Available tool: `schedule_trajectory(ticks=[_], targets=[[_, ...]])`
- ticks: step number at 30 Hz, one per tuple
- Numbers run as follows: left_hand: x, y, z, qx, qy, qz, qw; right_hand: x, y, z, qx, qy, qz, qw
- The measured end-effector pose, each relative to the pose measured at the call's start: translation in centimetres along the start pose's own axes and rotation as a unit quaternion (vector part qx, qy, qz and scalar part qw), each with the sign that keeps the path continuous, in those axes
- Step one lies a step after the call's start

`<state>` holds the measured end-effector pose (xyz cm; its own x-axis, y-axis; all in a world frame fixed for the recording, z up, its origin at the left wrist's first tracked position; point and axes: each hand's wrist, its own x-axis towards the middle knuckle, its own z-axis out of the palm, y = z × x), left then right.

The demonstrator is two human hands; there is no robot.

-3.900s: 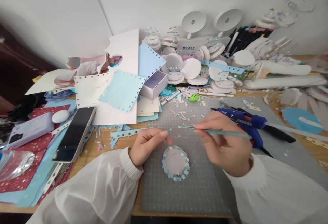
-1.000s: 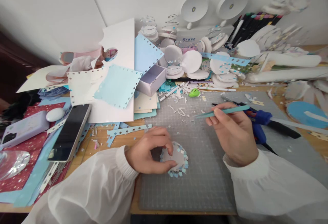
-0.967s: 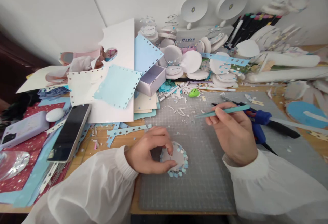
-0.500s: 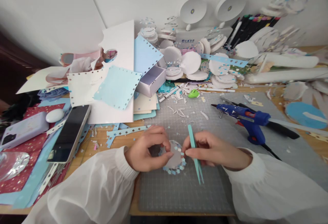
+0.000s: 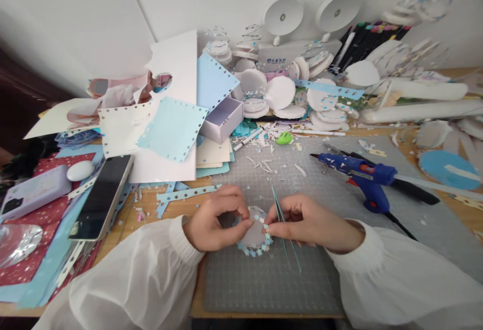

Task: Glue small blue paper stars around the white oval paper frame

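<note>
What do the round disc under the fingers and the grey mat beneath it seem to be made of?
The disc looks like matte pale card or thin foam, rimmed with small blue paper flowers. The mat looks like a rubbery cutting mat: dull grey with a printed grid.

Matt paper disc (image 5: 253,233), rubbery mat (image 5: 271,279)
</note>
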<state>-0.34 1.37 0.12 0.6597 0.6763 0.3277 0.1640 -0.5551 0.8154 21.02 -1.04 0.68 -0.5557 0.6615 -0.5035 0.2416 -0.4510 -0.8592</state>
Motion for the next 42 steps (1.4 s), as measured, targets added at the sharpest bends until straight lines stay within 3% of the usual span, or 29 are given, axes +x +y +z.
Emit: schedule_trajectory(ticks=[14, 22, 32, 42], targets=[[0.07, 0.09, -0.03, -0.013, -0.002, 0.000, 1.000, 0.15, -0.42, 0.44, 0.009, 0.025, -0.037, 0.999], [0.05, -0.05, -0.07, -0.025, -0.010, 0.006, 1.000, 0.06, -0.23, 0.42, 0.026, 0.022, -0.024, 0.999], [-0.28, -0.41, -0.10, -0.071, 0.013, -0.052, 0.996, -0.13, -0.77, 0.02, -0.005, 0.040, 0.025, 0.999], [-0.32, -0.48, -0.04, -0.085, 0.030, -0.062, 0.994, 0.07, -0.16, 0.22, -0.015, 0.049, 0.005, 0.999]])
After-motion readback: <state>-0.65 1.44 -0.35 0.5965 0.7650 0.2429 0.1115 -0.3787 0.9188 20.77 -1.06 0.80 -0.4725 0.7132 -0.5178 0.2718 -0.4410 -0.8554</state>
